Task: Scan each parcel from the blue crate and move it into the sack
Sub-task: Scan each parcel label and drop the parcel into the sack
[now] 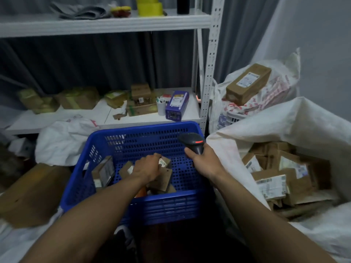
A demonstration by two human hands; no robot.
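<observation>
The blue crate (pixel 144 207) stands in front of me with several small brown cardboard parcels lying in it. My left hand (pixel 147 168) reaches down into the crate and closes on a small brown parcel (pixel 164 162) with a white label. Other parcels (pixel 103 172) lie at the crate's left side. My right hand (pixel 202 161) holds a black barcode scanner (pixel 191 142) with a red strip, above the crate's right rim. The white sack (pixel 288 118) gapes open to the right, with several labelled parcels (pixel 271 184) piled inside.
A white metal shelf (pixel 106 118) behind the crate carries boxes, a purple box (pixel 176 106) and a white cup. A second sack at the back right holds a long brown box (pixel 247 83). A large cardboard box (pixel 32 194) sits at the left, with a white bag (pixel 62 141) behind it.
</observation>
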